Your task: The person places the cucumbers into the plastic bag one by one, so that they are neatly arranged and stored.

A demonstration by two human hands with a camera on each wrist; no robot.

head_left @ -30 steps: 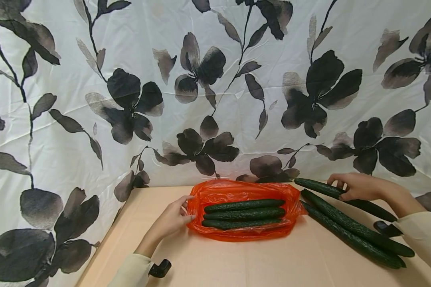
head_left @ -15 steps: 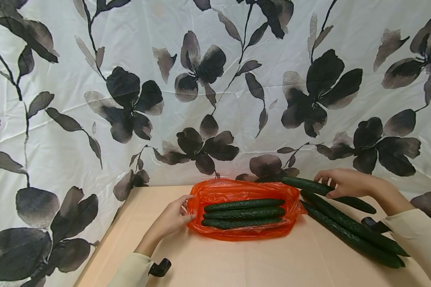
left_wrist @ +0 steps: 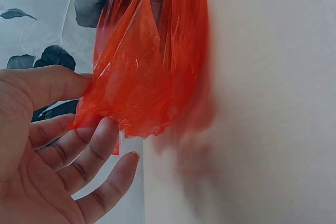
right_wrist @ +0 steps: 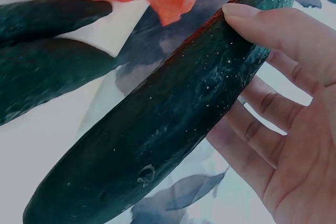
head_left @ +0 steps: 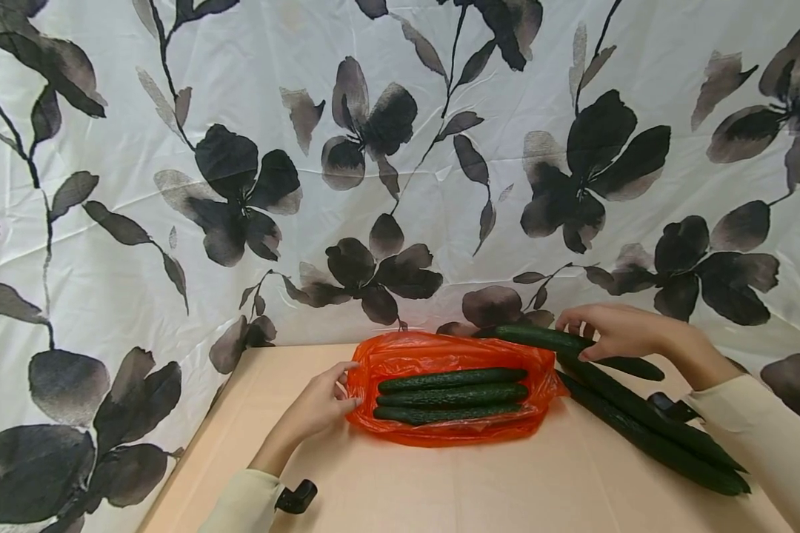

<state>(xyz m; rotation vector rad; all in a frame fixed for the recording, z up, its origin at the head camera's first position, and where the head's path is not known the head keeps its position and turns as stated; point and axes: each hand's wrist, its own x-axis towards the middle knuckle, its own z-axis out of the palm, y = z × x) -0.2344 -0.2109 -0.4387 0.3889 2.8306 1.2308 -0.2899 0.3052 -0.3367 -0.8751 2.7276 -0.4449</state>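
Note:
A red plastic bag (head_left: pixel 440 348) lies open on the table with three dark green cucumbers (head_left: pixel 453 395) side by side in its mouth. My left hand (head_left: pixel 313 406) pinches the bag's left end; in the left wrist view the thumb and fingers hold the thin crinkled film (left_wrist: pixel 131 93). Above the bag's right back corner, my right hand (head_left: pixel 630 330) grips another long cucumber (head_left: pixel 530 337) near its middle. The right wrist view shows that cucumber (right_wrist: pixel 157 114) slanting across, thumb on one side and fingers curled round the other.
Two more cucumbers (head_left: pixel 660 433) lie together on the table right of the bag, pointing toward it. A pale tan table top (head_left: pixel 407 488) stretches in front. Behind it hangs a white cloth (head_left: pixel 440 185) printed with dark flowers, close to the table's back edge.
My right hand has carried its cucumber leftward, from above the right-hand cucumbers to the bag's back right corner. The left hand stays at the bag's left end.

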